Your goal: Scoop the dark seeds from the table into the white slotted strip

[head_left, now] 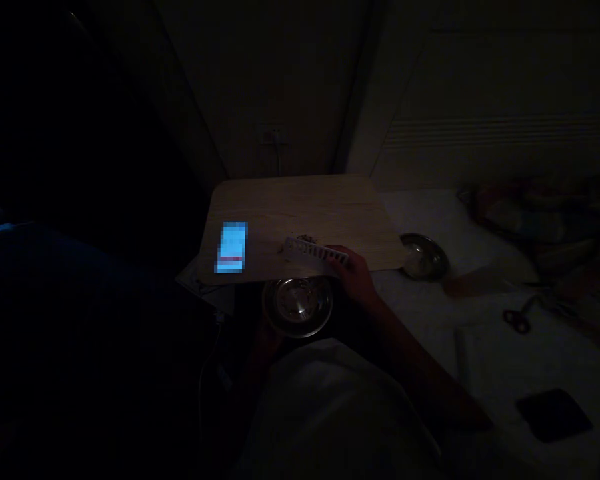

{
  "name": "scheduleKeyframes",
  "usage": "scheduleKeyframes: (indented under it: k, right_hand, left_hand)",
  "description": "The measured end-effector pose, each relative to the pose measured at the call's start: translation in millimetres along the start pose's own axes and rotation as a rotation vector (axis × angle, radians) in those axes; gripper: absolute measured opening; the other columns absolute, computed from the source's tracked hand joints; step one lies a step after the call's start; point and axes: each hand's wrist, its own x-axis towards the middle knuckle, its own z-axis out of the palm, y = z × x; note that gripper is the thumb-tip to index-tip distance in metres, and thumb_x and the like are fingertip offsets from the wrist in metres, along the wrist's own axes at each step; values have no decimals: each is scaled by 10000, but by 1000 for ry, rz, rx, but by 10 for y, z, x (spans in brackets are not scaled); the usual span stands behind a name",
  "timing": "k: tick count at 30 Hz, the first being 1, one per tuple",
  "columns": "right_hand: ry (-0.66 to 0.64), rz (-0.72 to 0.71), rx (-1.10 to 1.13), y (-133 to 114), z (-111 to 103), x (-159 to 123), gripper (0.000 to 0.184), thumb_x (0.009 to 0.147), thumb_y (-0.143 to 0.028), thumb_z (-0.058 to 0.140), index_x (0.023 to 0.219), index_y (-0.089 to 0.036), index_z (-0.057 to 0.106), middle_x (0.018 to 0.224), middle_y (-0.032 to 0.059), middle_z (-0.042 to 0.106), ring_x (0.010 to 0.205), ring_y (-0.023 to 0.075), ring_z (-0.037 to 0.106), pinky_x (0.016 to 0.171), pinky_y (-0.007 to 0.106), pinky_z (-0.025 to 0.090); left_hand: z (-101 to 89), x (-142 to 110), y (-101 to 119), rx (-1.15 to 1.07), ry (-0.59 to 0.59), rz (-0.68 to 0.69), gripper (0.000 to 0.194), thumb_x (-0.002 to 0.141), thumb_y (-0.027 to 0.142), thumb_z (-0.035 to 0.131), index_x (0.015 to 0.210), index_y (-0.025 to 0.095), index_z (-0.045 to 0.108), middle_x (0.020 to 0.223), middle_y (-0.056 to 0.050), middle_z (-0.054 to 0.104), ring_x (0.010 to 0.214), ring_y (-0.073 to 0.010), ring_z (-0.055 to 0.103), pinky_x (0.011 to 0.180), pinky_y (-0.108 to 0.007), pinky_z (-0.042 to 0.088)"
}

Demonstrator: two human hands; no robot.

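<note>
The scene is very dark. My right hand (353, 272) is closed on the handle of a knife (307, 250) whose pale blade lies across the near edge of a small wooden table (310, 207), beside a few dark scraps (307, 237). Just below the table edge a round steel bowl (298, 305) is held up. My left hand (266, 333) is barely visible under the bowl's left side and seems to support it; its fingers are hidden in the dark.
A lit phone (231, 247) lies on the table's left part. A second steel bowl (424, 256) sits on the pale bed sheet to the right, with scissors (519, 319) and a dark flat object (553, 413) nearer. A cable (207, 373) hangs at left.
</note>
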Motion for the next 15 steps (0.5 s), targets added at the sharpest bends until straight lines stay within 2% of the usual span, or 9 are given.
scheduleKeyframes:
  k: [2, 6, 9, 11, 12, 13, 15]
  right_hand:
    - [-4, -5, -2, -2, -4, -4, 230, 812, -330, 575, 989, -217, 672, 974, 27, 701, 887, 185, 634, 798, 320, 489]
    - [-17, -3, -13, 0, -13, -3, 246, 808, -351, 580, 995, -222, 675, 989, 33, 699, 899, 194, 635, 812, 335, 489]
    - [-33, -14, -18, -2, -14, -5, 248, 807, -355, 582, 995, -226, 679, 993, 34, 700, 905, 198, 637, 821, 343, 489]
    - [-44, -15, -21, -10, -14, -9, 243, 808, -350, 580, 992, -229, 682, 992, 34, 701, 902, 200, 640, 822, 351, 490]
    - [-51, -14, -24, -16, -15, -12, 241, 809, -347, 579, 993, -231, 683, 995, 34, 702, 903, 202, 641, 823, 354, 491]
    - [-56, -14, -27, -23, -16, -15, 241, 809, -345, 578, 996, -232, 682, 999, 34, 701, 907, 203, 641, 826, 357, 492]
    - [-66, -16, -34, -37, -19, -20, 244, 811, -343, 577, 1003, -233, 680, 1006, 33, 702, 919, 203, 641, 832, 356, 492]
  left_hand:
    - [11, -4, -18, -38, 40, -21, 577, 669, 140, 732, 1207, 300, 601, 1350, 49, 497, 1348, -221, 298, 1150, -332, 161]
    - [31, -10, -10, -93, 38, -36, 540, 700, 137, 704, 1203, 308, 606, 1336, 52, 511, 1351, -216, 293, 1140, -325, 201]
    - [13, 1, -18, -68, -5, 30, 597, 710, 130, 698, 1261, 314, 560, 1363, 52, 483, 1331, -199, 333, 1134, -295, 212]
    - [-13, 15, -50, -2, -61, 66, 685, 706, 119, 702, 1321, 335, 488, 1412, 65, 418, 1343, -191, 307, 1138, -302, 198]
    - [-26, 21, -69, -6, -24, 74, 625, 721, 140, 692, 1292, 331, 522, 1371, 57, 473, 1318, -193, 353, 1128, -310, 223]
    - [-36, 26, -85, 14, -48, 51, 638, 714, 139, 701, 1298, 319, 518, 1371, 47, 475, 1315, -199, 357, 1128, -315, 223]
    - [-46, 30, -99, -34, -5, 18, 572, 719, 168, 702, 1255, 311, 563, 1336, 47, 513, 1311, -197, 364, 1121, -291, 236]
